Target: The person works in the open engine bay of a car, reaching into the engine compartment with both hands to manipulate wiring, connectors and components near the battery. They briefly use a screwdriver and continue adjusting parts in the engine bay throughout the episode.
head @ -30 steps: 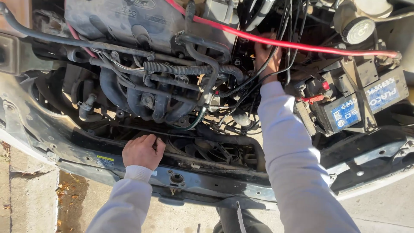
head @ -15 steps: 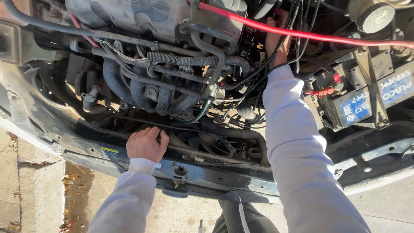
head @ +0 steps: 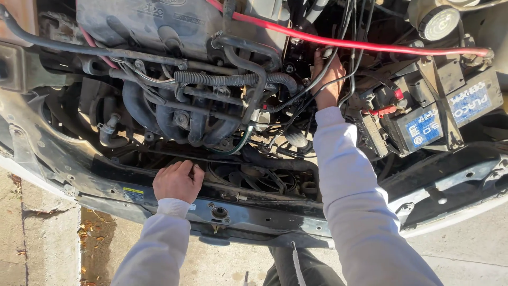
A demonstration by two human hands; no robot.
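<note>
My left hand (head: pixel 178 181) has its grip curled loosely over the black front crossmember (head: pixel 248 214) of the engine bay, fingers bent and resting on the top edge of that metal rail; I cannot tell whether the fingers close around anything beyond the rail itself. The sleeve on that arm is pale and reaches to the wrist. Just left of the hand a small yellow sticker (head: pixel 133 193) sits on the rail, and below the rail lies a concrete pavement (head: pixel 32 233) with dry leaves in its seam.

Moving right, above my left hand I see a cluster of dark rubber hoses (head: pixel 159 114) and a corrugated black tube (head: pixel 222 79) running across the engine. A round radiator fan (head: pixel 254 177) sits just behind the rail, near the middle.

Further right, my right hand (head: pixel 326 79) reaches deep into the bay, well apart from the left one. Its grip is partly hidden among black cables (head: pixel 296 106), so I cannot tell how far the fingers are closed or whether they hold one of those cables; the palm lies against them. A long red cable (head: pixel 370 46) passes just above that hand, running toward the right edge.

At the far right a black car battery (head: pixel 428 124) with a blue label sits beside my right forearm, and a round pale cap (head: pixel 438 22) shows above it.
</note>
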